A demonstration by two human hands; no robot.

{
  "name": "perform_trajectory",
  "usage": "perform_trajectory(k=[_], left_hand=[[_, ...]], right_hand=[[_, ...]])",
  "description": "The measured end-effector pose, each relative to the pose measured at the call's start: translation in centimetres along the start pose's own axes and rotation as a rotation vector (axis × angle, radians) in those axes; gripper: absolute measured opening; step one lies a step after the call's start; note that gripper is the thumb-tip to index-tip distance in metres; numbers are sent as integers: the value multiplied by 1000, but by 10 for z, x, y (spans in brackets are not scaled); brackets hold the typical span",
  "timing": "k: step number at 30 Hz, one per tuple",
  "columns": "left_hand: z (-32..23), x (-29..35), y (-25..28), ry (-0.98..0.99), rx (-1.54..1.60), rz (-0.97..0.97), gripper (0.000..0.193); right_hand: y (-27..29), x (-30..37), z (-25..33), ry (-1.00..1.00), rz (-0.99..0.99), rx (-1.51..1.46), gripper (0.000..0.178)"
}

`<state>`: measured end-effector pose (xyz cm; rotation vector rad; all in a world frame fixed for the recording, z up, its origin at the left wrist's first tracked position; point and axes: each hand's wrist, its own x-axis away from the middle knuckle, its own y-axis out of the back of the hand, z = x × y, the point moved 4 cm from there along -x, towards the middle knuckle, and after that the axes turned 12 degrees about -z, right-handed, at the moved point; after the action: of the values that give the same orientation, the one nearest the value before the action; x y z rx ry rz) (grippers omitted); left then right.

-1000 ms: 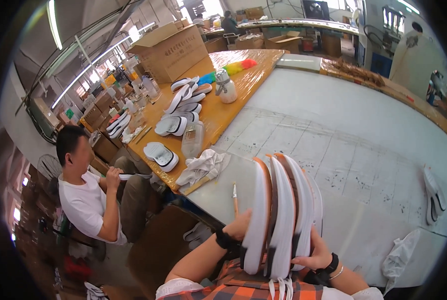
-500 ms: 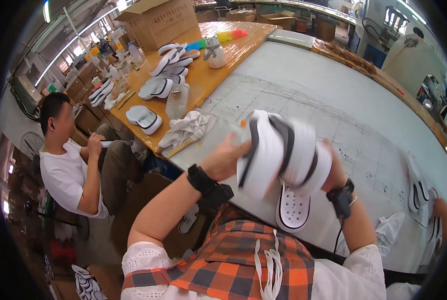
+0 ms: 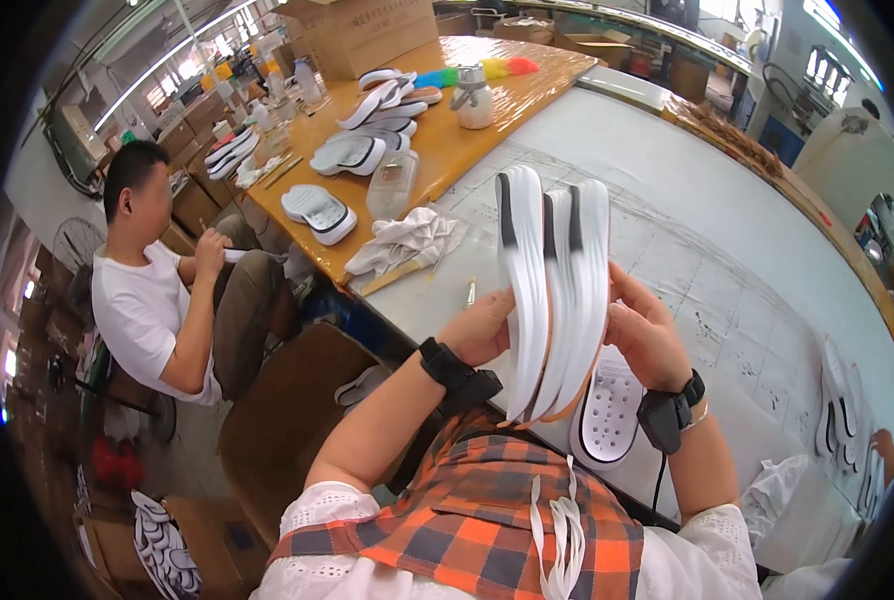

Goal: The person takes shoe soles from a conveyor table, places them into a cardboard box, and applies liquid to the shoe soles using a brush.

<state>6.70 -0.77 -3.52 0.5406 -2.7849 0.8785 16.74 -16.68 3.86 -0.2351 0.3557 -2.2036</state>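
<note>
Between my two hands I grip a stack of shoe soles (image 3: 532,290), white with black sections near their upper ends, held upright on edge above the grey table. My left hand (image 3: 482,325) presses on the stack's left side, its fingers partly hidden behind it. On the other side my right hand (image 3: 650,335) clasps the soles, thumb and fingers bent against them. Below, next to my right wrist, a single white sole (image 3: 609,410) with round holes and a dark rim lies on the table near its front edge.
A crumpled white cloth (image 3: 407,245) and a flat wooden stick (image 3: 392,277) lie left of my hands. More soles (image 3: 347,153), a clear container (image 3: 393,185) and a cardboard box (image 3: 367,38) stand on the yellow table. A co-worker (image 3: 157,290) sits at left; another person's hand (image 3: 885,452) shows at far right.
The soles have turned from a blurred, tilted position to upright on edge, closer together. Both hands still hold them. The whole view has shifted slightly.
</note>
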Motion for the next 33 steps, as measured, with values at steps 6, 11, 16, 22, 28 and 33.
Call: perform_trajectory(k=[6,11,16,22,28,33], left_hand=[[34,44,10,6,671,74,53],[24,141,38,-259,665,-203,56],[10,204,79,-623,751,-378,60],[56,251,190,-692,1285,-853,91],[61,138,105,-323,779,-325,42],[99,79,-1,-102,-280,-63,84]], right_hand=[[-52,18,-9,205,115,-40,72],[-84,31,-25,193,430,110,61],[-57,27,-39,135,343,184,36],[57,57,-42,332,-237,699,32],[99,86,-85,58,-287,1069,45],[80,74,-97,-57,-175,591,45]])
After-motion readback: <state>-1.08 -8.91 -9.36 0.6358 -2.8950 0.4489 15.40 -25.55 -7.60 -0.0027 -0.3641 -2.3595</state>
